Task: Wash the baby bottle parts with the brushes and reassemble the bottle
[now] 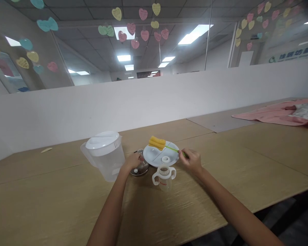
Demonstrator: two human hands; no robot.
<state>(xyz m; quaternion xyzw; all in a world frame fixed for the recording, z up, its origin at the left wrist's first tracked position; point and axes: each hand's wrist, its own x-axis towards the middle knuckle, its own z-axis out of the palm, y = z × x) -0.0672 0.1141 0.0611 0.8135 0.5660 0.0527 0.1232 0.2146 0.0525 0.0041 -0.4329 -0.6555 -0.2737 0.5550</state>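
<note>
My right hand (191, 160) is closed around the green handle of a bottle brush with a yellow sponge head (157, 142). The sponge is over the far left part of a white divided plate (154, 162). My left hand (132, 161) has its fingers curled at a clear rounded piece (141, 152), above a shiny dark round dish or lid (141, 169); what the fingers grip is partly hidden. A clear baby bottle with two white handles (165, 177) stands uncapped in front of the plate. A white ring-shaped cap (165, 160) sits at the plate's near side.
Left of my left hand stands a translucent pitcher with a white lid (105, 153). A small flat light-coloured piece (46, 150) lies farther left on the wooden table (66, 201). A pink cloth (269, 114) is at the far right. A white wall with glass above borders the back.
</note>
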